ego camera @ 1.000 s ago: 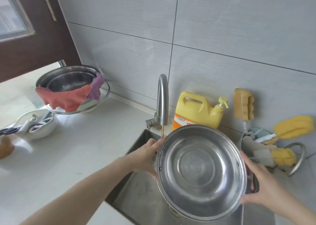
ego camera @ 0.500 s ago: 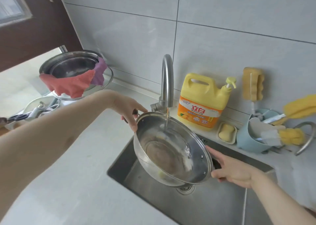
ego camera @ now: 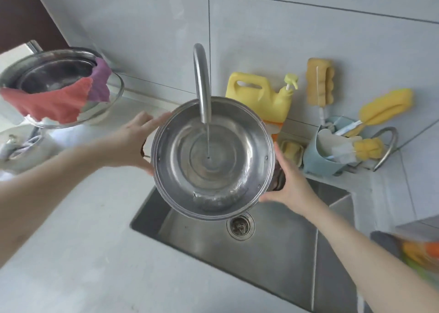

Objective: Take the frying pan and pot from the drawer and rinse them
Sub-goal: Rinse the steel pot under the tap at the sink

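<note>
pot [ego camera: 213,167]: held level over the sink [ego camera: 273,253], under the tap [ego camera: 202,82]; a thin stream of water fell into its middle
left hand [ego camera: 133,144]: gripped the pot's left handle, fingers curled round it
right hand [ego camera: 292,189]: held the right handle, fingers wrapped under
soap jug [ego camera: 259,96]: behind the pot, by the wall

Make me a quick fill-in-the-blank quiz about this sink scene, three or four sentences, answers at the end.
1. The person holds the steel pot over the sink with ____ hands.
2. Water from the faucet lands ____ the pot.
3. The detergent jug behind the pot is ____ in colour.
4. A red and purple cloth hangs over the rim of a metal ____ on the counter.

Missing words: both; inside; yellow; bowl
</note>
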Action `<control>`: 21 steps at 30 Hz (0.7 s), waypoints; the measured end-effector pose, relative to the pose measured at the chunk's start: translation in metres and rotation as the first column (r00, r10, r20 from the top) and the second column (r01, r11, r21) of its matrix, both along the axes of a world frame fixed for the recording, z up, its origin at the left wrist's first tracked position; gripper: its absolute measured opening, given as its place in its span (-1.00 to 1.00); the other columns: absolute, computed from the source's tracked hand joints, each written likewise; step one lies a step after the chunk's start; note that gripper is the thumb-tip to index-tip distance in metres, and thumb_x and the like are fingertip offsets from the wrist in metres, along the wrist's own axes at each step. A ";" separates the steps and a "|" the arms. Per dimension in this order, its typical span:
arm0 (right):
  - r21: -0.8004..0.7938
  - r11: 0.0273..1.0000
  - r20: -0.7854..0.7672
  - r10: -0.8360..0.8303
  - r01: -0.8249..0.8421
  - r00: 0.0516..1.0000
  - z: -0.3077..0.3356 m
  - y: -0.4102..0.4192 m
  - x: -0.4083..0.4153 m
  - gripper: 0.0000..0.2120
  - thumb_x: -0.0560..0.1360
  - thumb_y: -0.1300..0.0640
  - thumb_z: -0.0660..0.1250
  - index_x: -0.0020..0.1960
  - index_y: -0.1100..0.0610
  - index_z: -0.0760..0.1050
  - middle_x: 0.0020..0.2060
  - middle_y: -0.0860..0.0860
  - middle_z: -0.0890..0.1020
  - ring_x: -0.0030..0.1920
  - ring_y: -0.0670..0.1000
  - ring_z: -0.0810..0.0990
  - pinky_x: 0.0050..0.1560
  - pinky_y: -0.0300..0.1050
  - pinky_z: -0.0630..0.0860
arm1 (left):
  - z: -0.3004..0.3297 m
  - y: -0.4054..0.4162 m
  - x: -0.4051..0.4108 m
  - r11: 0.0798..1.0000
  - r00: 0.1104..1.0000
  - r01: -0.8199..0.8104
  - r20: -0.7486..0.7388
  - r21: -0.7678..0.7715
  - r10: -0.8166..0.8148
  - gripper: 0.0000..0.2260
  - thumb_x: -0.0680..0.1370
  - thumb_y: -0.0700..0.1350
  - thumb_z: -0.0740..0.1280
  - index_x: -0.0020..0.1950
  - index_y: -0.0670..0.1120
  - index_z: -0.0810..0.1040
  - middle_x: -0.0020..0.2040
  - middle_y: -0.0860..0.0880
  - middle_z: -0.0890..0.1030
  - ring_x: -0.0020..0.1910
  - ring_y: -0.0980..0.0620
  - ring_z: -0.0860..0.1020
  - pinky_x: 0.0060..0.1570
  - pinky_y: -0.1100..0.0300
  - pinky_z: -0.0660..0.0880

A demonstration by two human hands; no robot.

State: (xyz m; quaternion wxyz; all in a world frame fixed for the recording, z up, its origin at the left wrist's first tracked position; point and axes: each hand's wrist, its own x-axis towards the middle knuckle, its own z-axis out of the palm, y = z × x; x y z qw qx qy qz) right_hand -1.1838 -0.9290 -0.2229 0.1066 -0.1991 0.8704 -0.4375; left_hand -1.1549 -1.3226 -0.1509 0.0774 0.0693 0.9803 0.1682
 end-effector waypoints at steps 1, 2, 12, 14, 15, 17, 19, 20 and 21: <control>0.071 0.997 -0.007 0.032 -0.031 0.999 0.012 0.006 -0.010 0.30 0.10 0.11 0.70 0.56 -0.20 -0.08 0.28 -0.07 0.36 0.20 -0.10 0.45 0.27 -0.34 0.33 | -0.014 0.000 0.001 0.997 1.000 -0.023 0.000 0.071 0.023 0.25 0.01 0.32 0.60 0.51 0.37 -0.10 0.13 0.07 0.24 -0.19 0.16 0.41 -0.01 0.09 0.47; 0.152 0.986 0.003 0.063 -0.063 0.998 0.025 0.012 -0.020 0.30 0.09 0.05 0.70 0.54 -0.27 -0.10 0.22 -0.02 0.38 0.08 -0.10 0.48 0.22 -0.22 0.40 | -0.028 -0.001 0.001 0.992 0.999 -0.038 0.006 0.120 0.037 0.25 -0.02 0.37 0.58 0.51 0.39 -0.10 0.13 0.07 0.25 -0.17 0.15 0.41 0.03 0.02 0.50; 0.470 0.835 0.345 0.124 -0.286 0.930 0.108 0.041 -0.062 0.18 0.03 -0.14 0.68 0.50 -0.31 0.10 -0.17 0.06 0.52 -0.22 -0.02 0.61 -0.22 -0.13 0.59 | -0.061 0.031 -0.005 0.936 0.870 -0.041 0.473 0.349 -0.138 0.09 0.18 0.12 0.65 0.52 0.35 0.03 0.34 0.29 0.42 0.32 0.17 0.42 0.40 0.13 0.29; 0.359 0.884 0.449 0.117 -0.299 0.886 0.091 0.046 -0.052 0.09 0.08 -0.08 0.68 0.46 -0.34 0.17 -0.17 -0.01 0.55 -0.27 -0.15 0.61 -0.21 -0.14 0.59 | -0.049 0.026 -0.009 0.943 0.844 -0.011 0.509 0.333 -0.170 -0.03 0.27 -0.02 0.64 0.46 0.43 0.12 0.18 0.34 0.50 0.11 0.33 0.50 0.19 0.33 0.38; 0.267 0.919 0.482 0.132 -0.289 0.866 0.081 0.045 -0.044 -0.01 0.17 0.05 0.67 0.41 -0.37 0.21 -0.13 -0.11 0.59 -0.24 -0.24 0.61 -0.18 -0.17 0.59 | -0.042 0.022 -0.010 0.953 0.841 0.001 0.515 0.302 -0.164 -0.08 0.30 -0.05 0.62 0.42 0.44 0.14 0.09 0.35 0.53 -0.06 0.40 0.50 0.03 0.42 0.39; 0.130 0.958 0.495 0.161 -0.255 0.854 0.055 0.042 -0.026 -0.09 0.25 0.25 0.62 0.29 -0.45 0.25 0.00 -0.39 0.60 0.04 -0.36 0.56 0.04 -0.20 0.59 | -0.029 0.013 -0.013 0.975 0.844 0.040 0.515 0.217 -0.149 -0.07 0.31 -0.01 0.62 0.47 0.39 0.12 0.03 0.26 0.53 -0.26 0.39 0.46 -0.16 0.44 0.37; 0.067 0.972 0.438 0.174 -0.225 0.882 0.024 0.035 -0.011 0.00 0.20 0.27 0.63 0.35 -0.42 0.22 0.15 -0.46 0.52 0.25 -0.32 0.46 0.17 -0.32 0.48 | -0.020 0.005 -0.014 0.991 0.871 0.075 0.477 0.113 -0.121 0.03 0.25 0.10 0.63 0.52 0.35 0.03 0.05 0.19 0.46 -0.24 0.42 0.43 -0.11 0.36 0.36; 0.050 0.980 0.409 0.157 -0.193 0.899 0.009 0.031 -0.005 0.08 0.15 0.23 0.65 0.43 -0.38 0.17 0.22 -0.39 0.52 0.29 -0.26 0.45 0.17 -0.39 0.43 | -0.016 0.003 -0.012 0.993 0.888 0.089 0.446 0.073 -0.112 0.06 0.22 0.13 0.64 0.51 0.35 0.00 0.09 0.17 0.41 -0.20 0.49 0.40 -0.06 0.31 0.36; 0.041 0.987 0.387 0.127 -0.155 0.913 -0.005 0.027 0.000 0.17 0.11 0.17 0.67 0.48 -0.35 0.10 0.27 -0.30 0.51 0.30 -0.19 0.45 0.16 -0.43 0.39 | -0.014 0.001 -0.011 0.994 0.902 0.091 0.420 0.054 -0.105 0.10 0.19 0.14 0.65 0.50 0.37 -0.02 0.12 0.16 0.37 -0.17 0.54 0.38 -0.01 0.27 0.36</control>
